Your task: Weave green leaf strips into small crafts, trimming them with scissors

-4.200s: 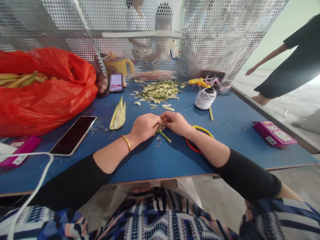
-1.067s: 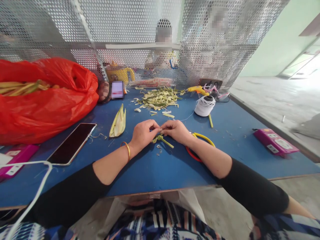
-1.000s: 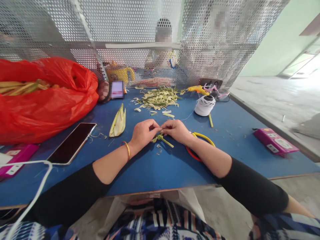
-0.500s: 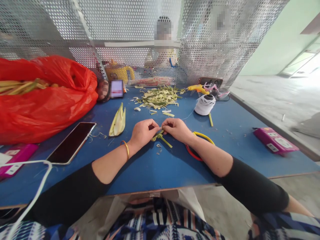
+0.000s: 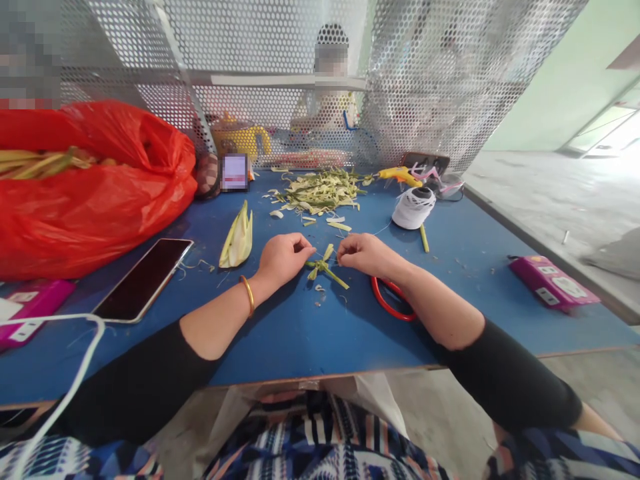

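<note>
A small piece made of green husk strips (image 5: 323,264), with several arms, lies on the blue table between my hands. My left hand (image 5: 286,259) is closed in a pinch at its left side, and my right hand (image 5: 364,255) pinches at its right. A fine thread, barely visible, runs between the fingertips across the piece. Another length leads from near my right hand back to the white thread spool (image 5: 414,208). Under my right wrist lie scissors with a red handle (image 5: 392,301). Left of my left hand stands a pale husk bundle (image 5: 237,239).
Husk scraps (image 5: 323,191) are heaped at the back. A red plastic bag (image 5: 125,200) of husks fills the left, near a phone (image 5: 145,280). A yellow glue gun (image 5: 400,175) and pink-framed glasses (image 5: 435,179) lie behind the spool. A purple packet (image 5: 553,281) sits right. Behind perforated metal sits a person.
My hands have drawn apart, the right one moving rightward, with thread stretched between them. The green husk piece, earlier partly covered by my fingers, now shows whole.
</note>
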Demonstrator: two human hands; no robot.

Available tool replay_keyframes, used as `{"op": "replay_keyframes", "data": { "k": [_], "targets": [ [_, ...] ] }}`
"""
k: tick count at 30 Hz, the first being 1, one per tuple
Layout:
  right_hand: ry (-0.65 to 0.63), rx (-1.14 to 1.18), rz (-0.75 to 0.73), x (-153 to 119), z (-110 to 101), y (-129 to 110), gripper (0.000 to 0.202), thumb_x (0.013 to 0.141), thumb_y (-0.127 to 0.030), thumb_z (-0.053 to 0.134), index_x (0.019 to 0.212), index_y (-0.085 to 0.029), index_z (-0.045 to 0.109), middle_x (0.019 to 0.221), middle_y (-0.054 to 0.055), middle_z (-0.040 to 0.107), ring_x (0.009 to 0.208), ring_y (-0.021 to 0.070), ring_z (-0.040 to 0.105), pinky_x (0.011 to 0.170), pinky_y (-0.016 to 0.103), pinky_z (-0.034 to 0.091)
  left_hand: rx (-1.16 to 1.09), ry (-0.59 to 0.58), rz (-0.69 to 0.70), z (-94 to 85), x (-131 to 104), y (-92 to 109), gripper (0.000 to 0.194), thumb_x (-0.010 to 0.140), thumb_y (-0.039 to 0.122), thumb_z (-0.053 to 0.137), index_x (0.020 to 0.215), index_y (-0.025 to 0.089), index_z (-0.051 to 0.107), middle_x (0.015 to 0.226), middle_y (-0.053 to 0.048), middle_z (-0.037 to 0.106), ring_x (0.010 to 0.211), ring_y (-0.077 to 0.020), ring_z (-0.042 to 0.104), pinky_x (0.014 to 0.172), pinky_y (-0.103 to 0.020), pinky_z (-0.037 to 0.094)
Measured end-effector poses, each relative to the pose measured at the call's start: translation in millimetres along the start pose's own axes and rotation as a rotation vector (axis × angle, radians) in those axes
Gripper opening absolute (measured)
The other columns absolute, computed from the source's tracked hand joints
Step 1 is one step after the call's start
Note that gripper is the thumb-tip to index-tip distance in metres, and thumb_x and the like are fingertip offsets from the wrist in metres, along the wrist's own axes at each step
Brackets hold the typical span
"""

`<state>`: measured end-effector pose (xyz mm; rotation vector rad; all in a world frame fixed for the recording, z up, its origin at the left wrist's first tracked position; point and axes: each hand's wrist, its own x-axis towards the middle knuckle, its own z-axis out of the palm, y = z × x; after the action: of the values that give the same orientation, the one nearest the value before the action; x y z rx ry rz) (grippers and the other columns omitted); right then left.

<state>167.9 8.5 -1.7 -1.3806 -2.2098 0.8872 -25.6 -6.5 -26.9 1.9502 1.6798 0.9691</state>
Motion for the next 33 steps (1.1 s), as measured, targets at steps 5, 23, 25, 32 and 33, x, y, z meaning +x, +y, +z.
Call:
{"op": "replay_keyframes", "data": {
  "k": [5,23,25,32,33],
  "targets": [
    [-0.113,-0.052,0.027,-4.4,-5.3,-7.8,0.011,0.064,-0.013,0.054,0.057,-0.018,0.061,0.054,-0.004,0.056,0.054,0.0105,0.047,0.052,0.023,0.034,0.230,-0.022,0.021,-0.6,-2.3,2.0,0.014,0.076,0.025,0.062,0.065,0.022,0.067,0.066,-0.002,0.069,0.062,-0.0173,0.058,0.055,-0.028,0.034],
    [-0.160,0.429,-0.124,3.8,16.6,2.6,0.010,0.069,-0.011,0.046,0.069,-0.018,0.054,0.063,-0.002,0.061,0.053,0.0093,0.055,0.056,0.022,0.042,0.070,-0.065,0.022,1.7,2.3,-2.3,0.012,0.077,0.023,0.059,0.066,0.020,0.062,0.069,-0.002,0.067,0.066,-0.0168,0.058,0.059,-0.028,0.038],
    [-0.155,0.429,-0.109,4.9,16.8,4.2,0.011,0.068,-0.009,0.045,0.069,-0.018,0.053,0.060,-0.002,0.060,0.053,0.0094,0.055,0.057,0.022,0.042,-0.129,-0.084,-0.001,0.7,5.3,-4.2,0.012,0.076,0.025,0.060,0.066,0.019,0.061,0.069,-0.001,0.067,0.064,-0.0146,0.056,0.061,-0.026,0.040],
    [-0.144,0.350,-0.151,4.8,18.8,7.4,0.010,0.070,-0.011,0.046,0.068,-0.019,0.051,0.060,-0.003,0.057,0.055,0.0106,0.052,0.056,0.023,0.042,-0.556,-0.301,-0.007,-6.0,3.9,1.4,0.018,0.075,0.034,0.061,0.068,0.018,0.058,0.053,0.004,0.052,0.051,-0.0095,0.044,0.053,-0.023,0.037],
    [-0.145,0.338,-0.157,4.5,18.8,7.4,0.010,0.070,-0.010,0.046,0.067,-0.019,0.050,0.060,-0.003,0.057,0.055,0.0107,0.052,0.055,0.023,0.041,-0.585,-0.329,-0.015,-6.4,3.4,2.2,0.021,0.075,0.037,0.062,0.068,0.018,0.057,0.053,0.004,0.052,0.051,-0.0093,0.044,0.052,-0.023,0.037]
  ]
}}
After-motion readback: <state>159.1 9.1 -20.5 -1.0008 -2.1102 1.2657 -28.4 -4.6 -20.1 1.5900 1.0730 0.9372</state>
